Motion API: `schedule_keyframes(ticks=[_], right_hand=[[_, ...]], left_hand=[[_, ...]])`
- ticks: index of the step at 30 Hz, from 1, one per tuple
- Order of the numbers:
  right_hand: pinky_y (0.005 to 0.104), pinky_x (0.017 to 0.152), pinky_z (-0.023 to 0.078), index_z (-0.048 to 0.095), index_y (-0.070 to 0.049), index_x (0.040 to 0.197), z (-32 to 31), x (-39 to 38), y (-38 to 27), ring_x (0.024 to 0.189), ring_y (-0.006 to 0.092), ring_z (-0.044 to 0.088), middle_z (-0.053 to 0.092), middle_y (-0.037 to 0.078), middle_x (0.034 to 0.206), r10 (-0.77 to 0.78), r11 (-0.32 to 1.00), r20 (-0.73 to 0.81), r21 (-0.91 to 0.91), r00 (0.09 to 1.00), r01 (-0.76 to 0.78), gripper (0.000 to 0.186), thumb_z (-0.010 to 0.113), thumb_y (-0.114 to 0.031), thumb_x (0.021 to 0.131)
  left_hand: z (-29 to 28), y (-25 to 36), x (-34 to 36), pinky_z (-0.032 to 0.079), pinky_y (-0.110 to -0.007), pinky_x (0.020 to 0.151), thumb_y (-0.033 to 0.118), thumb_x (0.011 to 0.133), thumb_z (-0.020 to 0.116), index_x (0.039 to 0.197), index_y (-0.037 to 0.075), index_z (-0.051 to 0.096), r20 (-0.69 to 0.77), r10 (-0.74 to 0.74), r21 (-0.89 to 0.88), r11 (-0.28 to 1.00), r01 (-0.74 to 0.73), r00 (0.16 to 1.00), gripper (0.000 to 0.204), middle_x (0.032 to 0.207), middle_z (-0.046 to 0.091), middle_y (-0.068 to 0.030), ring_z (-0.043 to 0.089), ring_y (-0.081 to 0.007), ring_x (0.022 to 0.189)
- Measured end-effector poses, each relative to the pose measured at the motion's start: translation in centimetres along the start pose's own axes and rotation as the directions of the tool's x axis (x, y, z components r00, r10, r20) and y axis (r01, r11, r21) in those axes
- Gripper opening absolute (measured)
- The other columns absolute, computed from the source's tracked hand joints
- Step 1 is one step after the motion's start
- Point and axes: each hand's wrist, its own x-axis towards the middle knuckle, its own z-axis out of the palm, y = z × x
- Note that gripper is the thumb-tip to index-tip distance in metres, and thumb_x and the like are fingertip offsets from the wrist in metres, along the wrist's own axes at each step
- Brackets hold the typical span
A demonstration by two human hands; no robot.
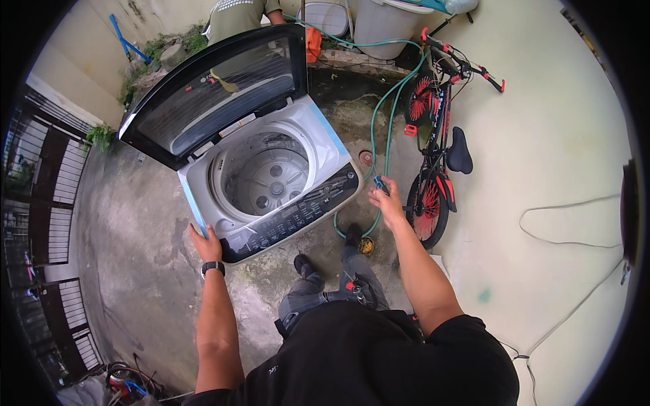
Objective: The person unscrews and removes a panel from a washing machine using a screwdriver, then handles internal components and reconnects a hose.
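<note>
A top-loading washing machine [323, 128] stands before me, its dark glass lid [223, 91] raised. Inside the round opening is a bare metal drum [274, 177]. The black control panel [291, 220] runs along the edge nearest me. My left hand [205, 242] grips the machine's front left corner, thumb apart from the fingers. Off the front right corner, my right hand [388, 203] is closed around a screwdriver [381, 183] with a blue and black handle. That hand does not touch the machine, and the screwdriver's tip is hard to make out.
A green hose [391, 115] loops over the concrete right of the machine. Beyond it a bicycle [437, 145] leans by the pale wall. Behind the lid is another person [233, 17]. A small yellow-filled bowl [366, 245] lies near my feet. A barred gate [57, 196] lines the left.
</note>
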Motion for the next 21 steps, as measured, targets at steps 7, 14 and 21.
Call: schedule_keyframes(ticks=[7,14,21], right_hand=[[0.0409,0.092,0.055,0.059,-0.005,0.125,-7.8,-12.6,-14.5,0.102,0.0338,0.071,0.069,0.016,0.117,-0.285,0.687,0.211,-0.636,0.935,0.353,0.041,0.071,-0.008,0.086],[0.0465,0.087,0.053,0.056,-0.005,0.119,-5.6,-10.6,-24.8,0.102,0.0398,0.065,0.064,0.015,0.109,-0.418,0.368,0.551,-0.624,0.722,0.689,0.041,0.073,-0.013,0.083],[0.0510,0.084,0.052,0.050,-0.004,0.114,-1.5,0.9,-27.0,0.101,0.0448,0.065,0.067,0.019,0.109,-0.304,0.335,0.852,-0.323,0.425,0.885,0.039,0.071,-0.017,0.084]], left_hand=[[-2.1,19.9,-13.7,0.045,-0.046,0.109,0.008,0.095,0.067,0.135,0.001,0.059,0.399,0.509,-0.443,0.835,-0.325,0.763,0.041,0.133,0.059,-0.0194,0.057,-0.0382,0.124],[5.3,37.9,-14.3,0.050,-0.044,0.098,0.007,0.094,0.069,0.135,0.004,0.061,0.329,0.768,-0.699,0.589,-0.405,0.549,0.042,0.120,0.064,-0.0171,0.063,-0.0380,0.111],[11.6,37.9,-12.2,0.052,-0.048,0.085,0.009,0.098,0.061,0.111,0.005,0.065,0.487,0.714,-0.549,0.698,-0.460,0.503,0.015,0.104,0.067,-0.0142,0.064,-0.0396,0.100]])
